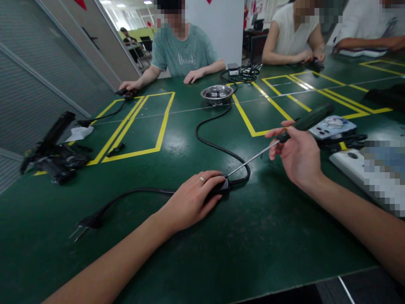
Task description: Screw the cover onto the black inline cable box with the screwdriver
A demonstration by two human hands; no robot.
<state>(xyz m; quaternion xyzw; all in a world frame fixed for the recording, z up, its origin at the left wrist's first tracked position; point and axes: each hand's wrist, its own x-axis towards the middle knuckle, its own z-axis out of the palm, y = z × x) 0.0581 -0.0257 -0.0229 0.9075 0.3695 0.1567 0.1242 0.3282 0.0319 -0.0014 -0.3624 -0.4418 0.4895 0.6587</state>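
Observation:
My left hand [196, 196], a ring on one finger, is closed over a small black box on a power cord [225, 188] and presses it against the green table. In my right hand [299, 158] is a screwdriver [253, 158] with a thick dark green handle. Its long metal shaft slants down to the left, and the tip meets the top of the black box beside my left fingertips. From the box a black cable [218, 146] curves away toward the far side. On the left, the cord ends in a two-pin plug [90, 221].
A metal bowl [217, 93] with small parts stands beyond the cable. At right lie a phone [333, 126] and a white object [357, 169]. Black parts [58, 152] are heaped at left. Yellow tape [163, 126] marks the table. Several people sit across, one in a green shirt [186, 50].

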